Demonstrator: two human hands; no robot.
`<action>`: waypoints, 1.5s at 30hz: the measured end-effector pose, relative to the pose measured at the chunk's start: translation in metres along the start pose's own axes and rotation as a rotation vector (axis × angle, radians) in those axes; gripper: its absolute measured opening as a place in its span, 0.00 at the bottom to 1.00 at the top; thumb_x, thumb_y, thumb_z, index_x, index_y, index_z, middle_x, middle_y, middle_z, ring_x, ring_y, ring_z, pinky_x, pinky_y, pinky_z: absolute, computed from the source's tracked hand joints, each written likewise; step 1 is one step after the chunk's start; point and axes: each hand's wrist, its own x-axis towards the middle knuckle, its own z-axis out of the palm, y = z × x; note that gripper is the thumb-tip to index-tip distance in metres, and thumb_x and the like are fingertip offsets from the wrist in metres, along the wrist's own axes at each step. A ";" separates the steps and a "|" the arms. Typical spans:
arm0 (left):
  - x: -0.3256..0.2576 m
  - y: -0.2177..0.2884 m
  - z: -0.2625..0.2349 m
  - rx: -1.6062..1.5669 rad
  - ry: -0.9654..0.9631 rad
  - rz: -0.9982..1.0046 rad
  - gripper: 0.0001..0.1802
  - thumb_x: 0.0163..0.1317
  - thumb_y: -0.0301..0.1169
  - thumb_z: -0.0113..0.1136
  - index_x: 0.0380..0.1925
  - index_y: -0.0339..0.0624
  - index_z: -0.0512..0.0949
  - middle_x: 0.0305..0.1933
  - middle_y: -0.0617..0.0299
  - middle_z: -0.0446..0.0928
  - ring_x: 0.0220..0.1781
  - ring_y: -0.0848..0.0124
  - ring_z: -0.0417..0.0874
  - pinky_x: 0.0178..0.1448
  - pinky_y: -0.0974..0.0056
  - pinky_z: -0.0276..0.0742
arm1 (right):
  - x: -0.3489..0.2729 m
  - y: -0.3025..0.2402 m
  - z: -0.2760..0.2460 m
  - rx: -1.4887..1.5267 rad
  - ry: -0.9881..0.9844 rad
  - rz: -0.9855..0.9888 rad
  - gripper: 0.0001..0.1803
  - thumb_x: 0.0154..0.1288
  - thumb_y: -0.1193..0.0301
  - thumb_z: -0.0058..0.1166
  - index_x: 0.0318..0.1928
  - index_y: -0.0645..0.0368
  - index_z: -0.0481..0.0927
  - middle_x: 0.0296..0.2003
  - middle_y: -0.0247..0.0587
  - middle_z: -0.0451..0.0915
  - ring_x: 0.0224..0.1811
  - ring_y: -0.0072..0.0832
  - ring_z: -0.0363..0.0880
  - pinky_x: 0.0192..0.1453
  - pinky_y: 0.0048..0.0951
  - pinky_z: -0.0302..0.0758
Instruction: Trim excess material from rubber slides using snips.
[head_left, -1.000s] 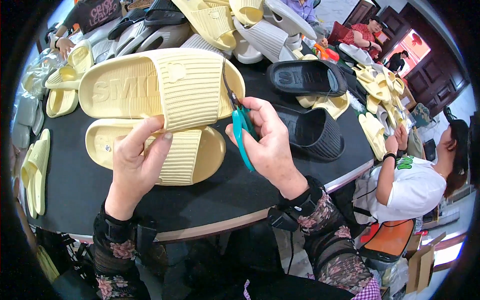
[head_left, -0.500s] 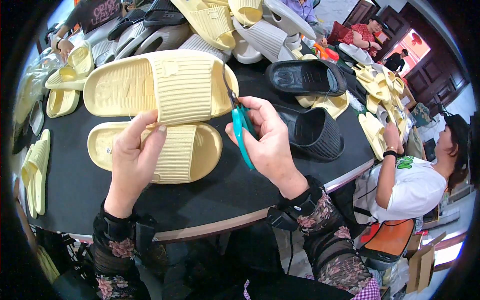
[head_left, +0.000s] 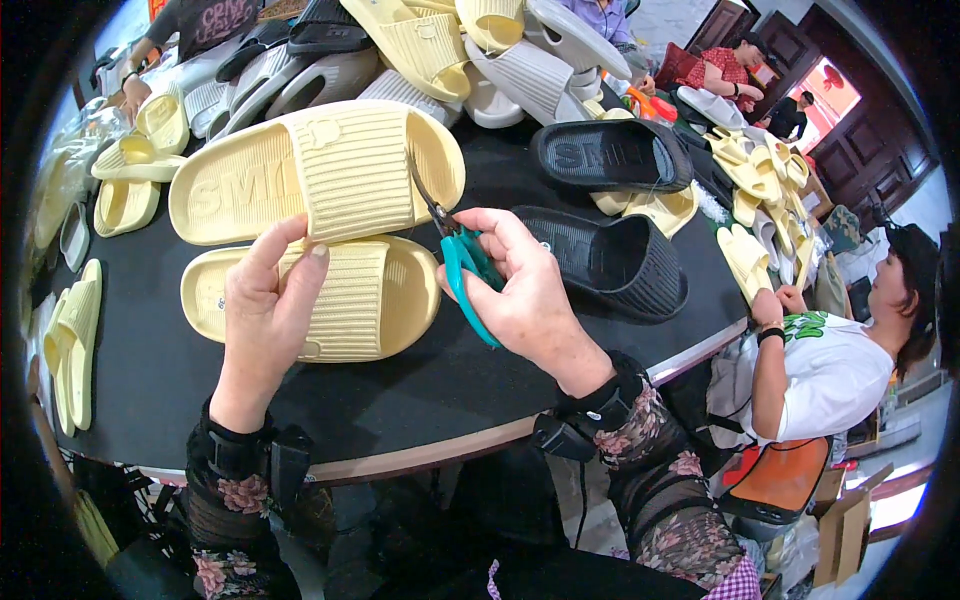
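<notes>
Scissors (head_left: 458, 262), which grip?

Right grip (head_left: 525, 290), curled round the handles. Left grip (head_left: 262, 300) pinches the upper cream slipper (head_left: 355, 170) by its near strap edge; it's just ahead on the worktop (head_left: 430, 400), long axis sideways, toe nearer my right. Slipper pile (head_left: 425, 50) behind, lol.

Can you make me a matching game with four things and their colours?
Things:
1. Handles of the scissors in the right hand
2. Upper slipper held by the left hand
3. Table top
4. Chair at the right

Colours:
A. Orange
B. Black
C. Teal
D. Pale yellow

Pairs: 1-C, 2-D, 3-B, 4-A
</notes>
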 end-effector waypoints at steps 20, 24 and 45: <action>0.004 0.003 -0.005 -0.069 -0.008 -0.099 0.14 0.65 0.26 0.52 0.49 0.31 0.73 0.35 0.65 0.78 0.34 0.85 0.74 0.39 0.77 0.70 | -0.001 0.001 0.002 -0.018 -0.042 -0.010 0.21 0.58 0.79 0.55 0.53 0.66 0.67 0.36 0.40 0.80 0.38 0.19 0.78 0.45 0.22 0.75; 0.004 0.004 -0.003 -0.077 -0.009 -0.091 0.14 0.65 0.26 0.52 0.50 0.31 0.73 0.34 0.65 0.78 0.34 0.85 0.74 0.39 0.77 0.70 | -0.001 0.001 0.001 -0.060 -0.070 0.024 0.21 0.58 0.78 0.55 0.53 0.66 0.67 0.37 0.42 0.80 0.40 0.20 0.78 0.46 0.23 0.74; 0.002 0.003 -0.001 -0.046 -0.017 -0.107 0.15 0.64 0.25 0.53 0.49 0.30 0.72 0.36 0.63 0.78 0.36 0.83 0.75 0.41 0.76 0.72 | -0.003 0.010 0.004 0.046 0.024 0.006 0.22 0.55 0.72 0.59 0.51 0.63 0.70 0.35 0.54 0.79 0.37 0.37 0.81 0.41 0.34 0.76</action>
